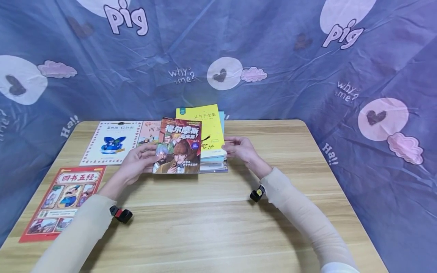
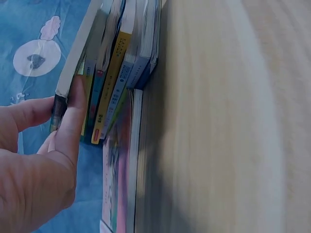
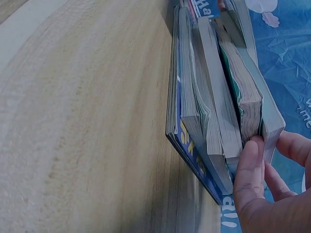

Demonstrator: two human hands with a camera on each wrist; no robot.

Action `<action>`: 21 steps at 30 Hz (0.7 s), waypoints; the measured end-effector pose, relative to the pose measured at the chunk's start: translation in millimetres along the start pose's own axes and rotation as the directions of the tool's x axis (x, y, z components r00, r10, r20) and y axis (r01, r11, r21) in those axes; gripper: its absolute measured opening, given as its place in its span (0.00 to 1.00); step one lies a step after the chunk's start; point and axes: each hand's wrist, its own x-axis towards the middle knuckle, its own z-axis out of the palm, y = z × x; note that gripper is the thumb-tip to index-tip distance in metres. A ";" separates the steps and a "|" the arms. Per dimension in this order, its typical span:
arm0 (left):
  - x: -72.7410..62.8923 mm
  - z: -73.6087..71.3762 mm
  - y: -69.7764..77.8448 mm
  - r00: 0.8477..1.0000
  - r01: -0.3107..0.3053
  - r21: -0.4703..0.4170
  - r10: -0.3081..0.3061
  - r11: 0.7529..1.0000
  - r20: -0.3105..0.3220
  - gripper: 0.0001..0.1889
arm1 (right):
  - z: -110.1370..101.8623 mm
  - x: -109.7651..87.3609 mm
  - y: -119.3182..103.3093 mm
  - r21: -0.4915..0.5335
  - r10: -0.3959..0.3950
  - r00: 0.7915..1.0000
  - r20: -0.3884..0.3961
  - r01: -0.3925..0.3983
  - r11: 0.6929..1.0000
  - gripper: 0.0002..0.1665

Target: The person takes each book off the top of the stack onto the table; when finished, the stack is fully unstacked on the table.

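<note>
My left hand (image 1: 138, 161) grips the left edge of a dark red book (image 1: 182, 151) with cartoon figures on its cover. Seen in the left wrist view, thumb and fingers of that hand (image 2: 43, 170) pinch the book's corner, raised apart from the books below. Behind it, a yellow book (image 1: 209, 131) tops a stack of several books (image 1: 216, 165), whose spines (image 2: 112, 87) show in the left wrist view. My right hand (image 1: 240, 149) pinches the yellow book's right edge; in the right wrist view its thumb (image 3: 249, 160) lies under that book (image 3: 273, 124).
A white book (image 1: 114, 146) with a blue picture lies at the back left, beside a pink book (image 1: 146, 132) partly covered by the left hand and red book. Nearer on the left is a red-bordered book (image 1: 65, 201). A printed blue cloth (image 1: 273, 94) hangs behind the wooden table (image 1: 218, 227).
</note>
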 end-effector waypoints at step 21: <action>-87.0 -56.5 -29.3 0.996 -0.082 -0.059 0.081 0.995 -0.025 0.20 | -0.6 -1.1 -1.2 0.010 0.020 1.000 0.006 -0.020 1.000 0.31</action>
